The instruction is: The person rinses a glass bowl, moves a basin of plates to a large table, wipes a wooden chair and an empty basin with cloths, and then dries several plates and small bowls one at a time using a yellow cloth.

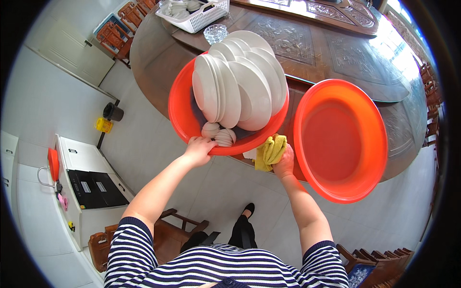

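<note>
My left hand (199, 151) grips the near rim of a red plastic basin (180, 104), its fingers curled over the edge beside some small white cups (225, 137). White plates and bowls (252, 93) stand on edge in that basin, leaning in overlapping rows above its rim. A dark cloth (197, 108) shows beneath them. My right hand (284, 162) holds a bunched yellow cloth (272, 153) at the table's near edge, between the two basins. Right of it, a second red basin (331, 140) has no dishes in it. A small white item (250, 154) lies partly behind the yellow cloth.
Both basins rest on a carved wooden table (151, 64) with a glass top. A white plastic basket (201, 19) of dishes and a glass bowl (215, 33) stand farther back. A wooden chair (169, 237) is close on my left, and another chair (378, 266) at lower right.
</note>
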{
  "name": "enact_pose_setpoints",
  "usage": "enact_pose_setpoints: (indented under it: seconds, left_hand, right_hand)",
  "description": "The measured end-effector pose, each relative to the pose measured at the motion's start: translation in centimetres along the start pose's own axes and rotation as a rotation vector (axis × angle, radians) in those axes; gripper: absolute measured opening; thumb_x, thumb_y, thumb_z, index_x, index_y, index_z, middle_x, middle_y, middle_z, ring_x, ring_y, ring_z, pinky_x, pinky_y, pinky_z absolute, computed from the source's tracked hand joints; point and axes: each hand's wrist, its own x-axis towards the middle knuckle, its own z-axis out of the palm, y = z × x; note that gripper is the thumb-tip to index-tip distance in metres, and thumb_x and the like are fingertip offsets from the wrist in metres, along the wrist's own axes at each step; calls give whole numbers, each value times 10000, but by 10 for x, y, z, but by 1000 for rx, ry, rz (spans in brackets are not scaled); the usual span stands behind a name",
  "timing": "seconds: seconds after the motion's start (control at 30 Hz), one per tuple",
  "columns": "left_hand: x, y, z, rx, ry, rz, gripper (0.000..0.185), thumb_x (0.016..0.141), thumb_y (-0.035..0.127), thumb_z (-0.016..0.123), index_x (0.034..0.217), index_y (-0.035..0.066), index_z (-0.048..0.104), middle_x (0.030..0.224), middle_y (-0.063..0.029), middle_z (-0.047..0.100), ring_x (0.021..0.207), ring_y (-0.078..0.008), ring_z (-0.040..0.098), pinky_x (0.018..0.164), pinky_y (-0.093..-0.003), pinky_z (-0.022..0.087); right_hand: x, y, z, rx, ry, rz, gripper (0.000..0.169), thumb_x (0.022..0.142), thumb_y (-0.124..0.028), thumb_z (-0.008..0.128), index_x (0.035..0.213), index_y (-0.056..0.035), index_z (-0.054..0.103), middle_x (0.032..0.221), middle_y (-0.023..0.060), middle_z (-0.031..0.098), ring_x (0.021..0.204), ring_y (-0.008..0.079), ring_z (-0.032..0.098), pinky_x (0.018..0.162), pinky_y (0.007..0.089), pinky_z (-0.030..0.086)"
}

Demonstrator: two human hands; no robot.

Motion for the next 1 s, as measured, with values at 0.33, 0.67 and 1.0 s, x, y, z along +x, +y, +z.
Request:
enact_pose_setpoints:
  seconds: [0.33, 0.67, 1.0]
  left_hand:
    - [3, 0, -3, 64, -39, 4, 366, 718, 117, 582, 1082, 150, 566, 1022, -76, 582, 1002, -276, 526, 897, -428, 352]
    - [2, 3, -3, 48, -62, -3, 411, 691, 84, 600, 1097, 134, 560, 1090, -87, 574, 1080, -284, 496, 946, -429, 327]
    - [2, 5, -3, 48, -13, -11, 413, 675, 58, 604, 1079, 134, 569, 1067, -72, 580, 1075, -260, 498, 966, -438, 313]
  right_hand:
    - [4, -8, -8, 72, 92, 9, 421, 755, -203, 611, 1138, -70, 499, 1148, 133, 514, 1080, 328, 466, 939, 416, 363]
    - [-2, -7, -9, 51, -27, 60, 555, 739, -212, 625, 1237, -63, 430, 1305, 154, 401, 1230, 329, 362, 1016, 396, 337]
    - [2, -7, -8, -37, 20, 1, 512, 779, -295, 595, 1194, -23, 469, 1198, 170, 478, 1144, 339, 429, 991, 432, 321]
